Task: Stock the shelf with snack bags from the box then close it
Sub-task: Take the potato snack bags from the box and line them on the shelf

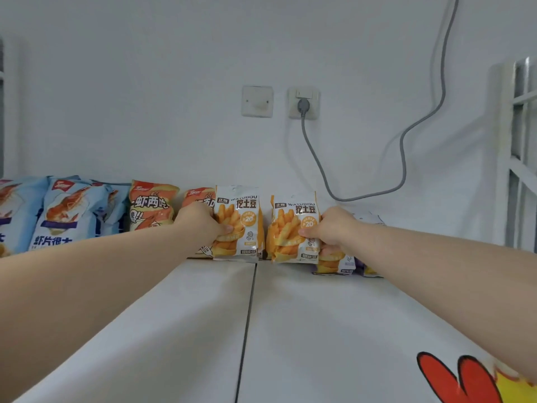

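Your left hand pinches the left fries bag at its left edge, with the thumb on the printed face and the fingers hidden behind. Your right hand pinches the right fries bag at its right edge in the same way. Both bags are at the back of the white shelf, just beside each other. Their bottom seams are on the surface or very near it; I cannot tell which.

The risk, as I judge it, is tipping. These bags look light and puffy with a narrow base, so if you let go before they lean on something, they may fall forward. The right bag is also in front of the purple-and-white bags that lie low there, and pushing it back could shove them or give it an uneven footing. The left bag overlaps the orange prawn bags and could knock one over.

Each fries bag is upright: long axis vertical, top seam up, printed face toward you.
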